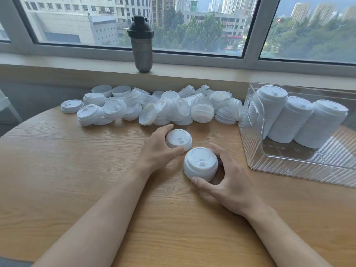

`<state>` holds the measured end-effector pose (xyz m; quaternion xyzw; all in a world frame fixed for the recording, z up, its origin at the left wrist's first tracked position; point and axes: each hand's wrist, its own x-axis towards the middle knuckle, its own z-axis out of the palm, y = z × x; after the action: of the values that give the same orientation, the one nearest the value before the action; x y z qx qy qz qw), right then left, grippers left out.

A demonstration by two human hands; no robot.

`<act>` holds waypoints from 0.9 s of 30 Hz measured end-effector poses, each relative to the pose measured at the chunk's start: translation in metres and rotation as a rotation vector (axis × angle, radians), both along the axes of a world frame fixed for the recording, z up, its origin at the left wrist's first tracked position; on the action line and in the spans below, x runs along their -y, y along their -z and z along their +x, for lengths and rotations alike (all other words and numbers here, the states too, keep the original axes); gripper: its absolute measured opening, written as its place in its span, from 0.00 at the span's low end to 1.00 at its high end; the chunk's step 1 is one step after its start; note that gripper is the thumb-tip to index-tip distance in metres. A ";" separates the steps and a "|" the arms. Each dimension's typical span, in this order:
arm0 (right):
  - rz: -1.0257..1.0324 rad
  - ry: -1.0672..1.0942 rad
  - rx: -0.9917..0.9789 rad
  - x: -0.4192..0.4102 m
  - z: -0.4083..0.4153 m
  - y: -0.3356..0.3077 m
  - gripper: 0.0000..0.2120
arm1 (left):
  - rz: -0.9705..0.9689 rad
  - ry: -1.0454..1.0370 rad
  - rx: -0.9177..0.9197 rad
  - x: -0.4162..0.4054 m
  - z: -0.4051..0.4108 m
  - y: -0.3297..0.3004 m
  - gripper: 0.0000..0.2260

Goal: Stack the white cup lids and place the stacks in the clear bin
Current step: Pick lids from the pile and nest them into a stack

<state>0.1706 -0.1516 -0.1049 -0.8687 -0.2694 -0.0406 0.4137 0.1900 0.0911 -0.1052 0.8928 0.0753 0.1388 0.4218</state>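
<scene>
Fingers [169, 129] of left hand [156, 149] curled round single lid [178, 138]; right hand [227, 176] gripped short lid stack [200, 163] beside clear bin [289, 166].

Left hand [157, 149] grips small lid stack [178, 140] on wooden table [77, 160]. Right hand [229, 182] curls round taller lid stack [201, 163], just beside first. Loose pile of white lids [154, 106] along table's far edge. Clear bin [300, 170] at right holds three tall leaning lid stacks [300, 120]. Dark shaker bottle [141, 44] upright on windowsill [212, 74].
</scene>
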 end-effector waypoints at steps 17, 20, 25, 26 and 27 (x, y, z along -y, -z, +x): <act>0.263 0.042 -0.138 0.002 0.003 -0.007 0.20 | -0.231 0.052 0.279 0.031 -0.047 -0.017 0.26; 0.304 0.061 -0.119 0.002 0.002 -0.008 0.12 | -0.177 0.152 0.300 0.048 -0.059 -0.015 0.27; 0.300 0.058 -0.097 0.002 0.001 -0.006 0.15 | -0.081 0.187 0.280 0.053 -0.063 -0.011 0.27; 0.292 0.054 -0.093 0.002 0.002 -0.006 0.14 | -0.067 0.192 0.279 0.053 -0.063 -0.011 0.27; 0.287 0.050 -0.086 0.002 0.002 -0.006 0.14 | -0.056 0.194 0.277 0.053 -0.063 -0.011 0.28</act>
<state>0.1728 -0.1533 -0.0991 -0.8081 -0.2213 -0.0516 0.5435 0.1270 0.0380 -0.0945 0.8560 -0.0664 0.2170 0.4645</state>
